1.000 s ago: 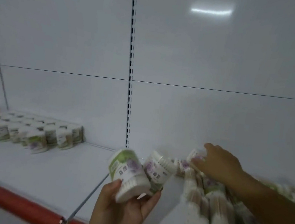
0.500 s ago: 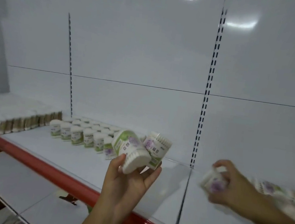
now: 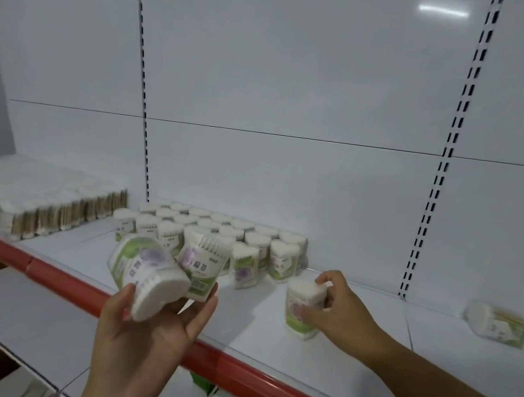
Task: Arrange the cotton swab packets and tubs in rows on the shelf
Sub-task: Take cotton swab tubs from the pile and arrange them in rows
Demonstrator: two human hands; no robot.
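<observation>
White red-edged shelf [image 3: 252, 316] with rowed tubs [image 3: 217, 226] and swab packets [image 3: 54, 212]

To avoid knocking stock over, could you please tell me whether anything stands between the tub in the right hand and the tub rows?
Nothing visible: only bare shelf lies between the tub in the right hand and the rows.

Bare shelf [image 3: 430, 324] lies open to you between the tub rows [image 3: 217, 229] and the loose packets [image 3: 502, 326] at right. The tub [image 3: 302, 305] in your right hand [image 3: 342, 310] takes up its left part. Stacked packets [image 3: 39, 204] fill the far left.
</observation>
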